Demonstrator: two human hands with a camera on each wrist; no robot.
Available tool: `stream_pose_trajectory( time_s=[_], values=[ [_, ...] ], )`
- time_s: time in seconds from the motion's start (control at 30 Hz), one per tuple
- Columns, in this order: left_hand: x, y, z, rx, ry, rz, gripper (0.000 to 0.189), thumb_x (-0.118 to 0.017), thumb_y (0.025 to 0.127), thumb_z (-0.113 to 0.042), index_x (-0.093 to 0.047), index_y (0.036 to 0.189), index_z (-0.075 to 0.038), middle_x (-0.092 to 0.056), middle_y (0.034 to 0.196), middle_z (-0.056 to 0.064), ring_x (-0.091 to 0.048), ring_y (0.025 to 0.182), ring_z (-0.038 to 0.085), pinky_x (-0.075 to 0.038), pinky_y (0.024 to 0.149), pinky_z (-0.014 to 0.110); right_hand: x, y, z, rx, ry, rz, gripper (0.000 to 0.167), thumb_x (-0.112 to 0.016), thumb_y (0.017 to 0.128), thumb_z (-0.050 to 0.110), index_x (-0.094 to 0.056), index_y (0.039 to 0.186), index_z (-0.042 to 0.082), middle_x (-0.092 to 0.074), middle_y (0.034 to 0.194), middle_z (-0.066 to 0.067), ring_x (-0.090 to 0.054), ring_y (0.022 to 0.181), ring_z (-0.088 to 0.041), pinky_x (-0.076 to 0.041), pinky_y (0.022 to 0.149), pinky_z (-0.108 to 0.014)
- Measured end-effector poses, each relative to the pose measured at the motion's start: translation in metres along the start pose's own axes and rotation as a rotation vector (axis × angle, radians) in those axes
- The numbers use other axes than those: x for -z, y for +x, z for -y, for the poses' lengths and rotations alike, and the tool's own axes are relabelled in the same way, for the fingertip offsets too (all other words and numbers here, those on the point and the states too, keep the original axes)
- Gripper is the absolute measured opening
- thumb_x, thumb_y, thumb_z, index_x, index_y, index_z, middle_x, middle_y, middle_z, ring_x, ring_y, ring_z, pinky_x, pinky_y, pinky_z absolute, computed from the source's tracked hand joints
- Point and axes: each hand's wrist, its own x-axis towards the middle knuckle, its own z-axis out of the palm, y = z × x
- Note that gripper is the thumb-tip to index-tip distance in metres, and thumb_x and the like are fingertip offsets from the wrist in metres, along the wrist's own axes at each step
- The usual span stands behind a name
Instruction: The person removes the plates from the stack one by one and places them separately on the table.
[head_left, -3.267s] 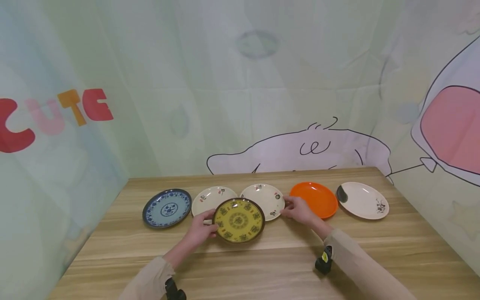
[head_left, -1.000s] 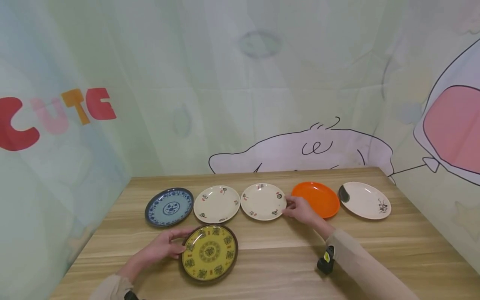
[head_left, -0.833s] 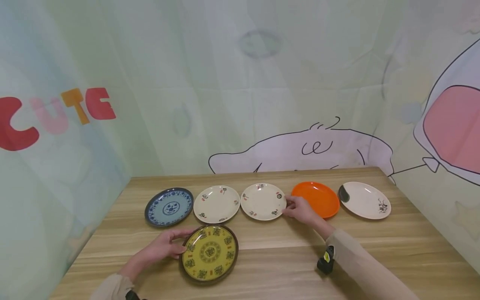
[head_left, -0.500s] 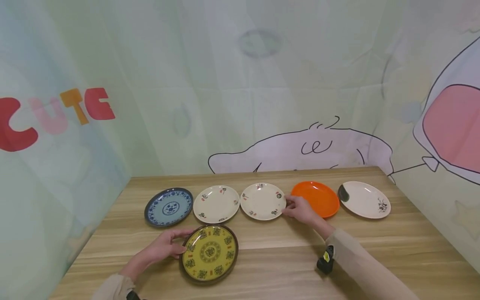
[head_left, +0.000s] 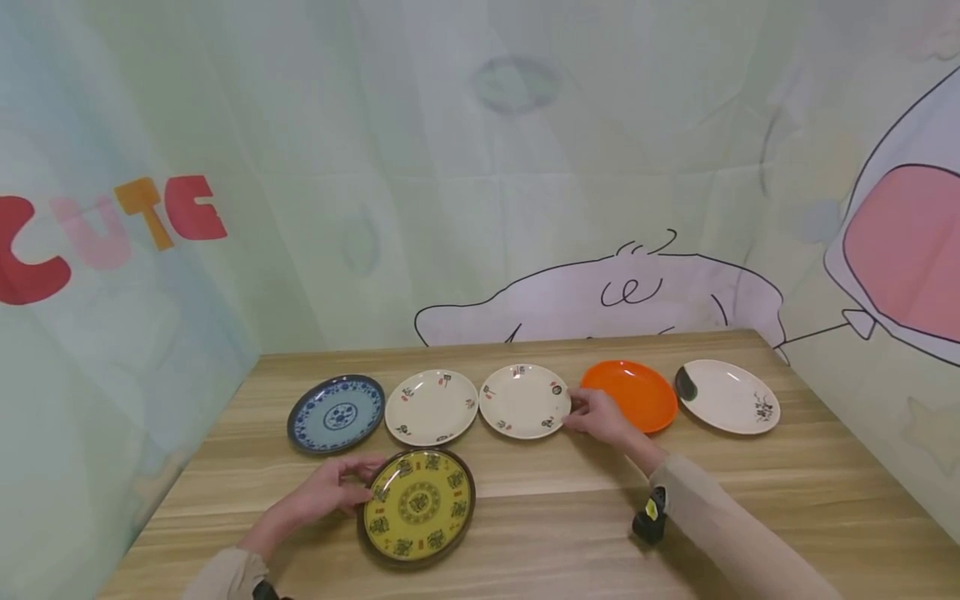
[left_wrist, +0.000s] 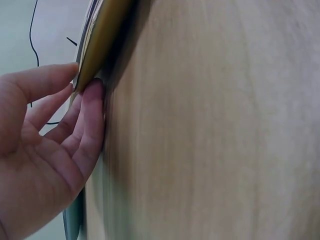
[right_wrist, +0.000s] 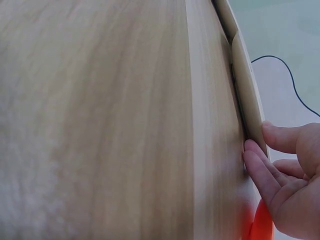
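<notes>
My left hand [head_left: 322,497] is at the left rim of a yellow plate [head_left: 420,542] with a dark brown edge and dark printed motifs. In the left wrist view, its thumb lies on the rim and the fingertips [left_wrist: 93,90] tuck under the edge, pinching it. The plate lies at the front of the table, left of centre. My right hand [head_left: 600,415] pinches the right rim of a white plate [head_left: 523,403] with small red and black marks, thumb on top and fingers low at its side in the right wrist view. That plate stands in the back row.
Left of it in the row are a similar white plate [head_left: 432,408] and a blue floral plate [head_left: 337,437]. To the right are an orange plate [head_left: 633,396] and a white plate with a dark patch [head_left: 723,396]. A printed cloth [head_left: 337,167] hangs behind the wooden table [head_left: 555,533].
Since the oldest frame, my left hand has brought the yellow plate leftward and nearer, away from in front of the two white plates. Over the last second both hands stay nearly still.
</notes>
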Motion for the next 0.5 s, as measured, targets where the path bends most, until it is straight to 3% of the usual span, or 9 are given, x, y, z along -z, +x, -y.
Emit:
stream_pose_trajectory(
  time_s=[0.23, 0.5],
  values=[
    [0.0012, 0.0035, -0.0030, 0.015, 0.033, -0.036, 0.057, -0.063, 0.075, -0.003, -0.042, 0.126, 0.011, -0.056, 0.104, 0.018, -0.059, 0.075, 0.021, -0.053, 0.062, 0.034, 0.0007, -0.0003, -0.0013, 0.029, 0.022, 0.016, 0.056, -0.065, 0.079, 0.001, -0.041, 0.128, -0.013, -0.057, 0.113, -0.025, -0.057, 0.072, -0.014, -0.053, 0.061, -0.024],
    [0.0007, 0.0064, -0.0058, 0.035, 0.053, -0.075, 0.058, -0.065, 0.074, -0.003, -0.044, 0.126, 0.009, -0.055, 0.106, 0.020, -0.061, 0.078, 0.020, -0.053, 0.063, 0.033, -0.0001, 0.0002, -0.0003, 0.013, 0.027, 0.017, 0.052, -0.065, 0.079, 0.001, -0.046, 0.126, -0.010, -0.060, 0.105, -0.020, -0.055, 0.067, -0.013, -0.052, 0.059, -0.024]
  ],
)
